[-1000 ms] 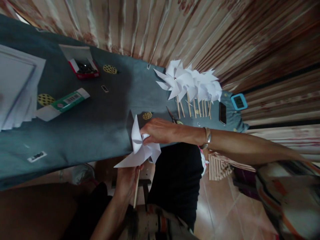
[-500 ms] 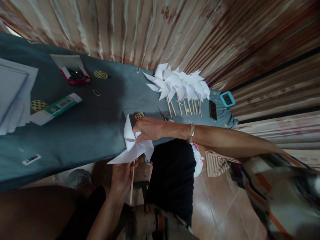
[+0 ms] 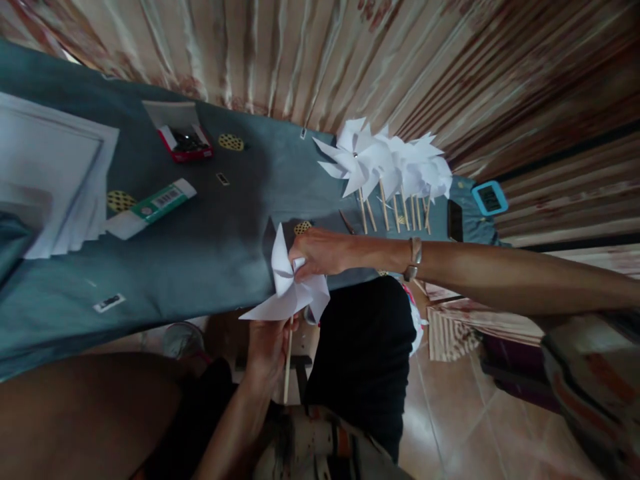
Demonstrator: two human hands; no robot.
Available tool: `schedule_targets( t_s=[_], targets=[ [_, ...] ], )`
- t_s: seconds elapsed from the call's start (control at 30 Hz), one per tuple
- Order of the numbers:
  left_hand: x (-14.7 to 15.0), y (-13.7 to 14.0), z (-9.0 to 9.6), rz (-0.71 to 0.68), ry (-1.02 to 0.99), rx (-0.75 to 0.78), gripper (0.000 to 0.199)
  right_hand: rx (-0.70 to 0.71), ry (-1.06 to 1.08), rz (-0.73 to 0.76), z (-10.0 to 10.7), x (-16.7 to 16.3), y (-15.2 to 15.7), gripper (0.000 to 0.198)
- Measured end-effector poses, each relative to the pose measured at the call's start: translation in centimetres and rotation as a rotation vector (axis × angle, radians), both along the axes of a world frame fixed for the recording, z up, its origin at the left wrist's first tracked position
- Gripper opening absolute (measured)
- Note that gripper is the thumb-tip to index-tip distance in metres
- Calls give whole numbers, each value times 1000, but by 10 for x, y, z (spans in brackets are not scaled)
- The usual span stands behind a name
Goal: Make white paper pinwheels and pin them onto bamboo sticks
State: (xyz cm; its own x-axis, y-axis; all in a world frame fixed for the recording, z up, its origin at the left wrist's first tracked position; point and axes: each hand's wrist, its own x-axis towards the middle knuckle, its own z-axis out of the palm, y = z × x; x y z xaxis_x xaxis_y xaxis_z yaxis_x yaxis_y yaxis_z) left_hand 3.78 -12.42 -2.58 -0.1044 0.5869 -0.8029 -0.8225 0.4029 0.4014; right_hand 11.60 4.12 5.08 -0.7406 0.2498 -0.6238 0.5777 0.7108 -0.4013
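A white paper pinwheel [image 3: 283,301] on a thin wooden stick [image 3: 287,373] is held over the table's front edge. My left hand [image 3: 270,343] grips it from below, fingers closed around the top of the stick and partly hidden behind the paper. With its fingers pinched at the pinwheel's upper right, my right hand [image 3: 317,253] presses on a folded blade near the centre; the fingertips are partly covered by paper. Beyond that hand, a row of finished-looking pinwheels [image 3: 373,160] lies overlapping, sticks pointing toward me.
Left on the blue-grey tablecloth [image 3: 220,247] are a paper stack [image 3: 45,167], a green-and-white box [image 3: 155,207] and an open red box [image 3: 193,150] of small metal pieces. At the right end lie a phone [image 3: 455,221] and a blue-framed digital timer [image 3: 490,198]. Pleated curtains border the back.
The whole scene has shifted rightward in view as the camera turned left. Both hands keep their hold on the pinwheel, with little change in their grip.
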Motion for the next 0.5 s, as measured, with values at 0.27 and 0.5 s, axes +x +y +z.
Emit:
schedule_targets(
  t_s=[0.27,0.5],
  targets=[
    [0,0,3,-62,-38,2,31,-21,-79,-5,3,-9,2,11],
    [-1,-2,0,-85,-39,-8,28,-22,-65,-20,-2,-8,4,9]
  ],
)
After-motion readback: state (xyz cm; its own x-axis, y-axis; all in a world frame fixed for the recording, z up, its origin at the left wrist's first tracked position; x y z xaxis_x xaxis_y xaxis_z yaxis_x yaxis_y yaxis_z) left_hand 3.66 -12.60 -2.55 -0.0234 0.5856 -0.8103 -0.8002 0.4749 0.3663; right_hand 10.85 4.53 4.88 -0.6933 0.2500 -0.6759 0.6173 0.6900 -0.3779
